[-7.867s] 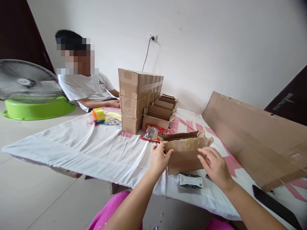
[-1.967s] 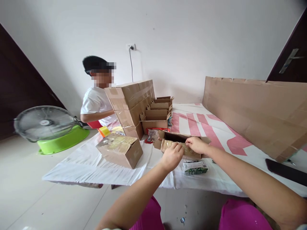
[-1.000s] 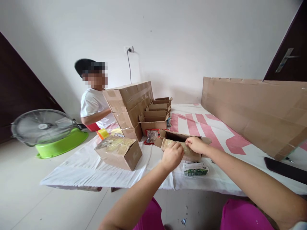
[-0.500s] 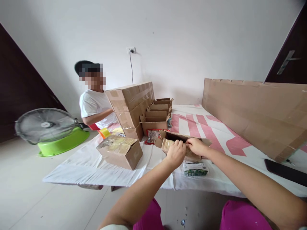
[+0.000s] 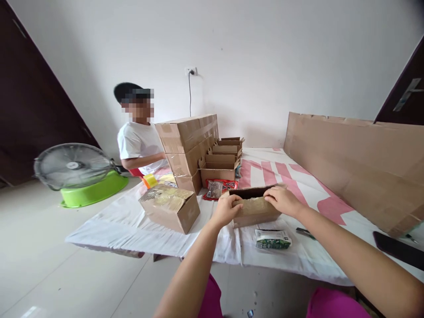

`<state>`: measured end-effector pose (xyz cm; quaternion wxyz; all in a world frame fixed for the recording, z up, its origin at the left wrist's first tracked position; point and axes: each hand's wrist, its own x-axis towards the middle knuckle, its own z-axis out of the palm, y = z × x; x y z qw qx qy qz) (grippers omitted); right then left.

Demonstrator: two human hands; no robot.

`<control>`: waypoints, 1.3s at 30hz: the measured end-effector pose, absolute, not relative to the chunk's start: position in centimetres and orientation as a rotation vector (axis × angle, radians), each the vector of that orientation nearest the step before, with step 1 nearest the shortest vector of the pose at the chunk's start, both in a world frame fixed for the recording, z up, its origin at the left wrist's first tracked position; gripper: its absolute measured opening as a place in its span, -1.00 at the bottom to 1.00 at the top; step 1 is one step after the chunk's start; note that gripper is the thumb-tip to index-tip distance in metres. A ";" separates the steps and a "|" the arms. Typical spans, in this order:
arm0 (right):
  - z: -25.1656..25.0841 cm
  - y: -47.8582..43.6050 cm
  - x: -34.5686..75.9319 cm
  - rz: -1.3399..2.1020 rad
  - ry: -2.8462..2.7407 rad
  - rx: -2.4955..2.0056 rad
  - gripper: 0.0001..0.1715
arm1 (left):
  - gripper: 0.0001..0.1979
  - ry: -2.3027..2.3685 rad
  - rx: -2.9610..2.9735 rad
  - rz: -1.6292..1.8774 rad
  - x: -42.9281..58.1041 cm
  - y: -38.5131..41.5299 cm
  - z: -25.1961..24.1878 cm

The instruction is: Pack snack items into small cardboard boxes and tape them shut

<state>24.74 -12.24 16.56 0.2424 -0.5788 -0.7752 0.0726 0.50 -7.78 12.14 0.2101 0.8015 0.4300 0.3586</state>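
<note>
A small open cardboard box [image 5: 255, 211] stands on the white and pink cloth [image 5: 132, 218] in front of me. My left hand [image 5: 226, 209] grips its left end, fingers curled over the top edge. My right hand [image 5: 282, 199] holds its right top edge, fingers folded over the flap. A green and white packet [image 5: 273, 239] lies just in front of the box. A red snack packet [image 5: 217, 189] lies behind it.
A taped box [image 5: 170, 206] sits to the left. Stacked sealed boxes [image 5: 187, 145] and a row of open boxes [image 5: 220, 161] stand farther back, with a yellow tape roll [image 5: 150, 180]. A person in a white shirt [image 5: 139, 141] sits beyond. Large cardboard sheet [image 5: 357, 159], black phone [image 5: 397, 249], floor fan [image 5: 74, 165].
My hands have moved apart from the middle of the box's front flap to its two ends. The box now stands squarer to me with the near flap folded down.
</note>
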 end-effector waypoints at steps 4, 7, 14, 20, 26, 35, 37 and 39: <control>14.5 -14.7 26.7 -0.303 -1.882 -1.406 -0.72 | -0.88 1.332 2.015 1.122 0.3 -6.7 11.1; 9.3 -16.6 30.9 -0.394 -1.781 -1.509 -0.75 | -0.85 1.388 1.926 1.196 -0.1 -6.1 10.2; -3.4 -20.9 39.9 -0.250 -1.874 -2.076 -0.54 | -0.76 1.322 1.880 1.266 0.2 -5.5 8.8; -2.9 -21.6 39.5 -0.244 -1.774 -2.092 -0.52 | -0.77 1.243 1.767 1.279 0.3 -4.9 8.9; 3.2 -20.2 33.3 -0.193 -1.615 -1.849 -0.53 | -0.77 1.188 1.640 1.233 -0.2 -4.6 9.4; 9.0 -17.7 22.0 0.083 -1.792 -1.666 -0.53 | -0.72 0.985 1.713 1.309 0.1 -4.8 8.2; 9.1 -17.1 21.0 0.069 -1.817 -1.639 -0.52 | -0.66 0.915 1.667 1.272 -0.3 -4.7 7.8; 9.2 -16.6 20.5 0.072 -1.849 -1.632 -0.50 | -0.60 0.870 1.622 1.228 -0.7 -4.7 7.6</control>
